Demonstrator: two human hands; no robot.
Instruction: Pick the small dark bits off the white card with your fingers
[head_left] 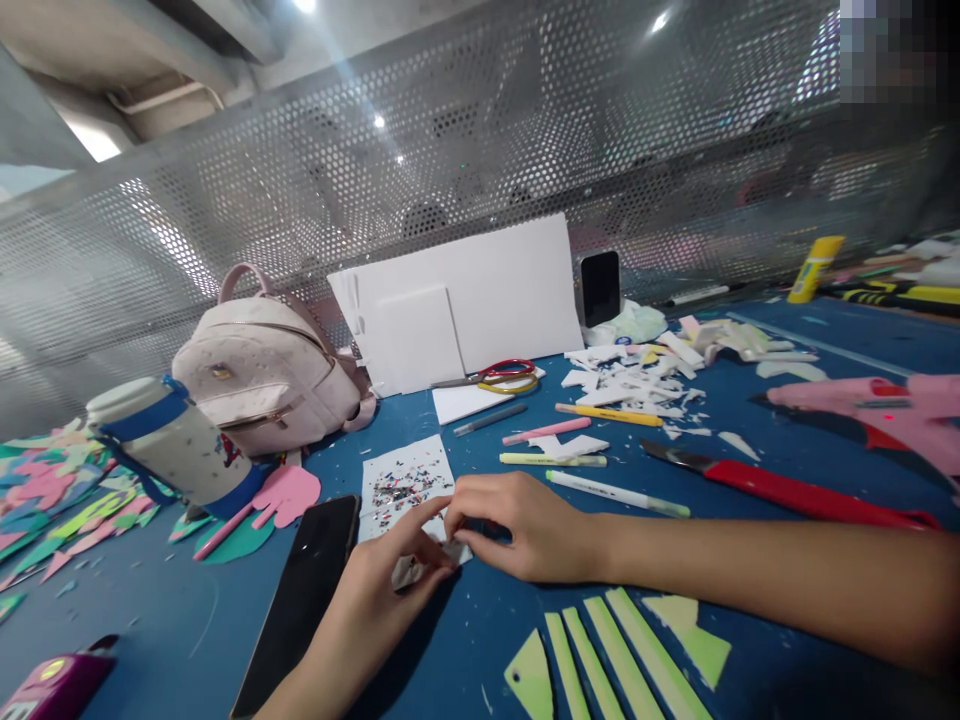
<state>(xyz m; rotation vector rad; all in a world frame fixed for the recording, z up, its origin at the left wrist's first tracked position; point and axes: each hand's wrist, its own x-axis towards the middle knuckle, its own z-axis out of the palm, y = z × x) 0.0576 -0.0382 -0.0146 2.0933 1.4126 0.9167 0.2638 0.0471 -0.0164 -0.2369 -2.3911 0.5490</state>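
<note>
A small white sheet of paper lies on the blue table, strewn with tiny dark, red and silvery bits. At its near edge, my left hand has thumb and fingers pinched together on the paper, which looks bent up there. My right hand meets it at the near right corner, its fingers curled and closed on the paper's edge; the fingertips partly hide each other. Left of the sheet, close beside my left hand, is a black phone. Pale green strips lie just in front of my right forearm.
Several markers, scissors, a red craft knife and a pink glue gun lie ahead and right. White scraps are heaped behind. A bottle, a backpack and a white board stand farther back.
</note>
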